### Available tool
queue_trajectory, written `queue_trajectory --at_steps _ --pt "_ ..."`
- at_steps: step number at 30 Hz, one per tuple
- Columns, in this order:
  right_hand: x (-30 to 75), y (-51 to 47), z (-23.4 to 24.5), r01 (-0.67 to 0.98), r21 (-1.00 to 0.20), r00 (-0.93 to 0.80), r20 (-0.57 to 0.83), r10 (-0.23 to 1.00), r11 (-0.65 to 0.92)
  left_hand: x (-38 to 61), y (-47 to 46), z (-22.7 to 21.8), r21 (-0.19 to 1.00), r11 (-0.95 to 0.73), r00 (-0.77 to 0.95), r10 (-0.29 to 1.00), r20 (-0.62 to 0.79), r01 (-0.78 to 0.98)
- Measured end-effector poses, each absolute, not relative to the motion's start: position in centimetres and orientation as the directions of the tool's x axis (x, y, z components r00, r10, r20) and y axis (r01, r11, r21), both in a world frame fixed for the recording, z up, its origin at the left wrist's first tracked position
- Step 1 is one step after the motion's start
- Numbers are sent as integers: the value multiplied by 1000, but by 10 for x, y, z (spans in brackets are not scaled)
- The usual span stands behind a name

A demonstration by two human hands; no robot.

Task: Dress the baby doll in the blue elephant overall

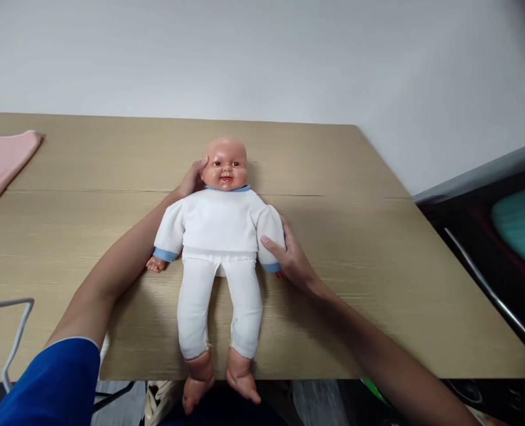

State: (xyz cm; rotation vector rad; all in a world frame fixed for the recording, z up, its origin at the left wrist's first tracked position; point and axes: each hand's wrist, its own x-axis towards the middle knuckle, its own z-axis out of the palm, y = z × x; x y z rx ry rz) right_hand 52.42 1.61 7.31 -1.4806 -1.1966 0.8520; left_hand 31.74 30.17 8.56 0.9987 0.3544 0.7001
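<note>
A baby doll (220, 222) in a white top with blue trim and white trousers lies face up in the middle of the wooden table (355, 254). Its bare feet reach past the front edge. My left hand (194, 177) holds the side of the doll's head, thumb against it, while the other fingers are hidden behind the head. Around the doll's sleeve on the right side, my right hand (291, 251) is closed, its thumb on top of the cloth and its fingers at the outer side.
A pink cloth (5, 163) lies at the table's far left. Near the left front is a bent white metal rod (18, 337). Beyond the right edge stands a dark object with a teal panel (522, 219). A white wall (200, 59) rises behind the table.
</note>
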Motion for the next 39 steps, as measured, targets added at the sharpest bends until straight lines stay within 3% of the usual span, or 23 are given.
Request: queue_trajectory --at_steps 4,7,17,27,39 --pt "525 13 69 544 -838 253 211 944 42 313 312 74 879 358 761 649 8 -314" --pt "528 12 67 622 -782 230 242 943 49 312 312 71 886 365 784 620 -3 -285" --pt "535 12 66 647 -762 198 218 956 40 312 301 85 879 315 751 656 70 -357" --pt "539 12 67 697 -712 150 257 955 82 310 321 74 947 80 641 753 146 -311" --pt "541 11 63 716 -693 146 263 954 82 310 320 75 951 122 647 756 96 -284"
